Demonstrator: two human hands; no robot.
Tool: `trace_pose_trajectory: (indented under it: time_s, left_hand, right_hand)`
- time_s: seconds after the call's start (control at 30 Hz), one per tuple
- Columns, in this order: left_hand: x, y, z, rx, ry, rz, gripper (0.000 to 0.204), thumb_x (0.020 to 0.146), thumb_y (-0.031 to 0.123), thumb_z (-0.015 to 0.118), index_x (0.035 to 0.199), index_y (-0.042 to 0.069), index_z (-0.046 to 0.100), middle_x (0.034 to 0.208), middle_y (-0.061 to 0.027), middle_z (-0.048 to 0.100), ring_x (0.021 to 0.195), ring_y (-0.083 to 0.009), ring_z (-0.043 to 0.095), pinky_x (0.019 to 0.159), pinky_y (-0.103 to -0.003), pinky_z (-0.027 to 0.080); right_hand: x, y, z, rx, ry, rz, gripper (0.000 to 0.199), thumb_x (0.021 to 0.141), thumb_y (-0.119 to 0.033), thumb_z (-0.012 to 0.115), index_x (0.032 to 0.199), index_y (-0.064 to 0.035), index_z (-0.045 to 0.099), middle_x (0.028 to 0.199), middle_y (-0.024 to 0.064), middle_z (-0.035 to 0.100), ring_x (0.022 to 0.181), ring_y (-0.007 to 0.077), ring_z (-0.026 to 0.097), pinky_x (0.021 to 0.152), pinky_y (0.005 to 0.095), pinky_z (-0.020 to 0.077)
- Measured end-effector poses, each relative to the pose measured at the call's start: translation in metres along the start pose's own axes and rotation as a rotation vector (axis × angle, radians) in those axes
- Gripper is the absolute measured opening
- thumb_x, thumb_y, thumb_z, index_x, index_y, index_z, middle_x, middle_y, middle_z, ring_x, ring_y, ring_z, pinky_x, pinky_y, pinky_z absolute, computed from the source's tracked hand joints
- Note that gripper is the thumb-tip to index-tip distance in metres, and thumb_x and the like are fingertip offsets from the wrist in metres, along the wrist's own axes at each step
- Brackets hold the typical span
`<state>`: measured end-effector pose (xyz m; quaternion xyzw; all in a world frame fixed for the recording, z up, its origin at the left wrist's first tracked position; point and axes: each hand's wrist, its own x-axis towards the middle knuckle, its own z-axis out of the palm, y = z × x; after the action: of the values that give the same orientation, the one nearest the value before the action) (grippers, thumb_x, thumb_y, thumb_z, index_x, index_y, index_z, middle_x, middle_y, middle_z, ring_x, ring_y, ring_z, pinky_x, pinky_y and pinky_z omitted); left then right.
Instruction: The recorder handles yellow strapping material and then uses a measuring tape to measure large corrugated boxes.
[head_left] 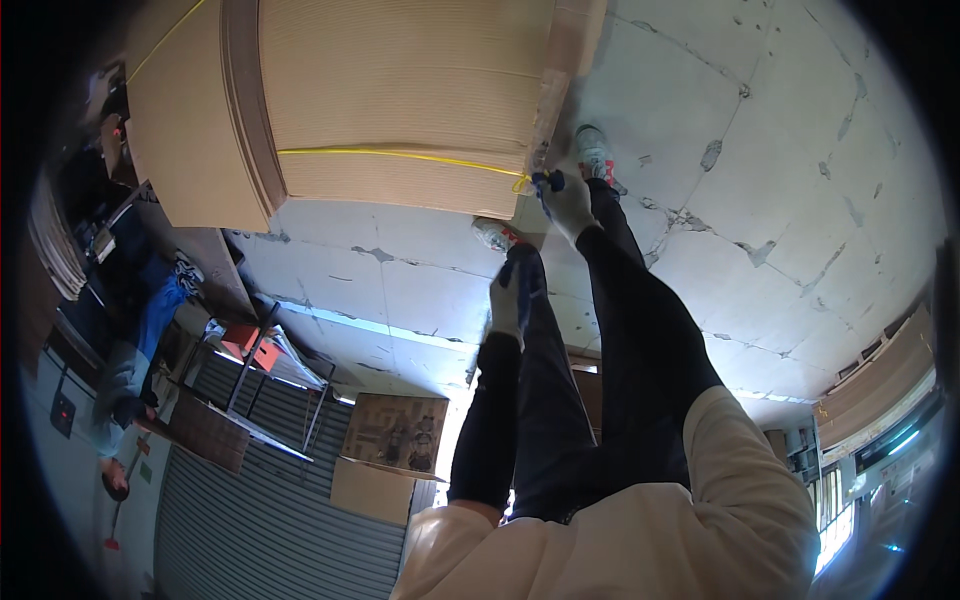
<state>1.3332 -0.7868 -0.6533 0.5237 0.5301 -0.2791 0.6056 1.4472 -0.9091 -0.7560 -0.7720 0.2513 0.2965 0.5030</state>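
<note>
A large stack of brown cardboard sheets (400, 90) lies on the cracked concrete floor (760, 150), bound by a thin yellow strap (400, 154). My right hand (567, 205), in a white glove with blue on it, is closed on the strap at the stack's near corner, beside a taped edge. My left hand (510, 295), also gloved, sits lower against my dark trouser leg (545, 400); its fingers are unclear and nothing shows in it. My two light shoes (595, 150) (494, 235) stand close to the stack.
Another person in blue (135, 340) stands at the far left by a metal-framed table (270, 370). A printed cardboard box (395, 435) and a grey roller shutter (260, 520) lie behind. More stacked board (880, 380) is at the right.
</note>
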Motion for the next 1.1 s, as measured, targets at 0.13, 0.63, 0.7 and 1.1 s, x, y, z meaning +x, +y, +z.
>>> trace_pose_trajectory:
  time_s: [0.13, 0.63, 0.7, 1.1]
  left_hand:
    - [0.055, 0.051, 0.017, -0.011, 0.017, 0.011, 0.048, 0.091, 0.04, 0.057, 0.116, -0.001, 0.055, 0.096, -0.0131, 0.065, 0.082, -0.0206, 0.064, 0.073, -0.035, 0.054]
    - [0.117, 0.061, 0.029, -0.084, 0.149, -0.031, 0.044, 0.091, 0.039, 0.052, 0.084, -0.004, 0.061, 0.065, -0.0109, 0.062, 0.052, -0.0191, 0.059, 0.05, -0.03, 0.05]
    - [0.106, 0.05, 0.002, -0.07, 0.129, 0.042, 0.049, 0.093, 0.042, 0.048, 0.084, -0.004, 0.062, 0.07, -0.0121, 0.064, 0.056, -0.0206, 0.062, 0.055, -0.032, 0.053]
    - [0.014, -0.061, -0.367, -0.59, 0.638, -0.252, 0.081, 0.086, 0.072, 0.03, 0.108, -0.001, 0.059, 0.099, -0.0161, 0.064, 0.089, -0.0367, 0.059, 0.084, -0.052, 0.047]
  right_hand:
    - [-0.03, 0.007, 0.006, 0.053, 0.143, -0.063, 0.015, 0.081, -0.017, 0.063, 0.085, -0.0029, 0.064, 0.074, 0.0164, 0.065, 0.069, 0.0269, 0.066, 0.061, 0.0375, 0.0494]
    - [-0.155, -0.027, -0.017, 0.159, -0.201, -0.081, 0.014, 0.077, -0.011, 0.064, 0.088, -0.003, 0.061, 0.075, 0.0154, 0.061, 0.072, 0.0314, 0.061, 0.065, 0.0374, 0.0474]
    - [-0.145, -0.01, -0.03, 0.188, -0.445, -0.054, 0.019, 0.077, -0.017, 0.066, 0.092, -0.0057, 0.064, 0.08, 0.0146, 0.064, 0.08, 0.0324, 0.063, 0.068, 0.0384, 0.0493]
    - [-0.02, 0.001, -0.013, 0.2, -0.064, -0.291, 0.044, 0.085, -0.016, 0.066, 0.122, 0.001, 0.05, 0.104, 0.0134, 0.065, 0.081, 0.0232, 0.065, 0.071, 0.0317, 0.0512]
